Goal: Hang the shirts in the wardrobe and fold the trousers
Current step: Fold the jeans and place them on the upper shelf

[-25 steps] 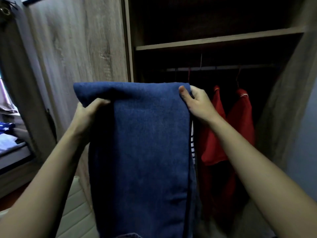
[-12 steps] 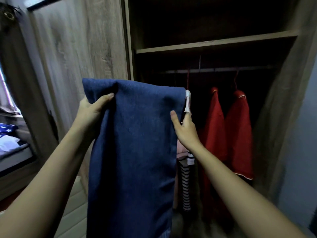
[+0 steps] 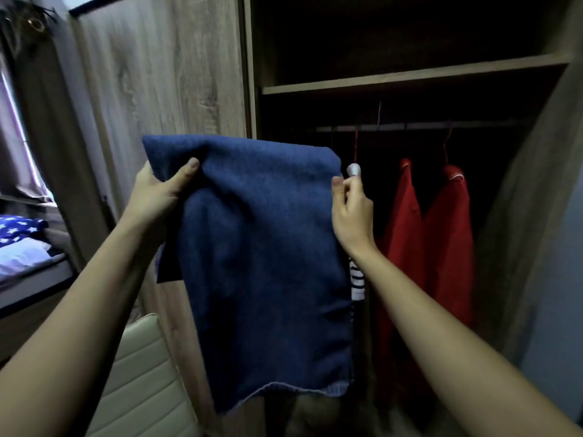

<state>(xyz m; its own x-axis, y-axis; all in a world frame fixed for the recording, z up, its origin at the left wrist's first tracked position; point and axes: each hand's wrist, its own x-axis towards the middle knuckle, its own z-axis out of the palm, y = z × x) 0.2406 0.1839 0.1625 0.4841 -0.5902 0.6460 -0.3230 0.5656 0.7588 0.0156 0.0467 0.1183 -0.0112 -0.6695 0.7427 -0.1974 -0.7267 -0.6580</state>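
Dark blue denim trousers [image 3: 268,263] hang folded over in front of me, their hem near the bottom of the view. My left hand [image 3: 161,193] grips the top left of the fold, thumb on the front. My right hand [image 3: 351,212] pinches the top right edge. Behind them the wardrobe [image 3: 410,77] stands open. Two red shirts [image 3: 441,247] hang on hangers from its rail [image 3: 410,126]. A striped garment [image 3: 358,279] shows just right of the trousers, mostly hidden.
The wooden wardrobe door [image 3: 164,74] stands at the left. A cream padded chair back [image 3: 138,380] is at the lower left. A bed with star-patterned bedding [image 3: 19,228] lies at the far left. A grey wall [image 3: 561,279] is on the right.
My right hand has moved from lower on the trousers' right edge up to the top corner. The trousers are now gathered shorter, with the hem in view.
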